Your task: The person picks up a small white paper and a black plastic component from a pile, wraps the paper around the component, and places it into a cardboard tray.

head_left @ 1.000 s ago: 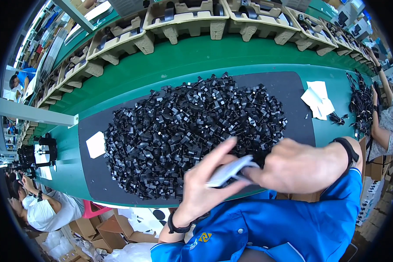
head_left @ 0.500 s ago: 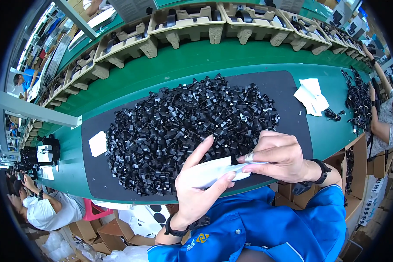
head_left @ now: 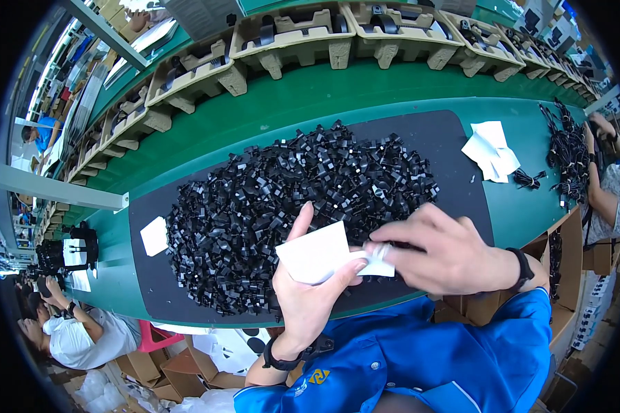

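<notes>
My left hand point(head_left: 308, 292) is closed on a piece of folded white paper point(head_left: 317, 253), its thumb pressed along the lower edge and a finger sticking up behind. Its right end narrows to a small white flap beside the fingers of my right hand point(head_left: 442, 251). Those fingers are curled and smeared by motion, so whether they pinch the flap I cannot tell. Both hands hover over the near right side of a big heap of small black plastic parts point(head_left: 289, 186), spread on a dark grey mat point(head_left: 455, 151).
Moulded pulp trays point(head_left: 296, 45) with black items line the table's far side. White sheets point(head_left: 490, 151) and bundled black cables point(head_left: 565, 155) lie at right; another white paper point(head_left: 154, 236) lies left. Co-workers sit at both sides. An open cardboard box point(head_left: 565, 275) stands near right.
The paper has turned to show a broader flat face, and my left hand has shifted slightly left. My right hand's fingers have moved at the paper's right end and are now blurred.
</notes>
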Demonstrator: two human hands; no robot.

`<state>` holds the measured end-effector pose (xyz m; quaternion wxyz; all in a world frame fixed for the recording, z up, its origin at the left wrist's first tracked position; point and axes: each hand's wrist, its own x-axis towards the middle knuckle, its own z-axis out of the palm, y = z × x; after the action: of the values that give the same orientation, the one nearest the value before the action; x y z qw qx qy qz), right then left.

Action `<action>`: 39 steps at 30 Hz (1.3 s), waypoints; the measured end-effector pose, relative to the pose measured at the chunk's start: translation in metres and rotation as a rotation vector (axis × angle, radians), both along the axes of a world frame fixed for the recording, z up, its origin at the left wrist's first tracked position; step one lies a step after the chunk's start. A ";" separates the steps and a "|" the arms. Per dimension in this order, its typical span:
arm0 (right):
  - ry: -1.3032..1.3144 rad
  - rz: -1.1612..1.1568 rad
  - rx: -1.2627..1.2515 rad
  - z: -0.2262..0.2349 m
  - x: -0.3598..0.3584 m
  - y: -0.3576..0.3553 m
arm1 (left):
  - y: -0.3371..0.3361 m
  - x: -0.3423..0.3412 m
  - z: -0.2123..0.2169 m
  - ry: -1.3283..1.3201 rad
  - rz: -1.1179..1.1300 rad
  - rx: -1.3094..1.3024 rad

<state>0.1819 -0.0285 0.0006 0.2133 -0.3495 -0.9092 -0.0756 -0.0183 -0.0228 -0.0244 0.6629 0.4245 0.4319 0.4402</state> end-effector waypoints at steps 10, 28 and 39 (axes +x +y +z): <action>0.319 0.150 -0.843 0.000 0.006 0.026 | -0.008 -0.010 -0.017 0.172 -0.046 0.229; -0.108 -0.902 0.318 -0.028 0.033 0.356 | 0.033 -0.100 0.024 0.225 0.486 -0.003; -0.357 -0.831 0.222 0.012 0.023 0.298 | 0.032 -0.111 -0.001 -0.064 0.145 -0.024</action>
<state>0.2052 0.2696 0.0123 0.0414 -0.6408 -0.7009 -0.3105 -0.1290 0.0090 -0.0256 0.6479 0.3699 0.4453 0.4951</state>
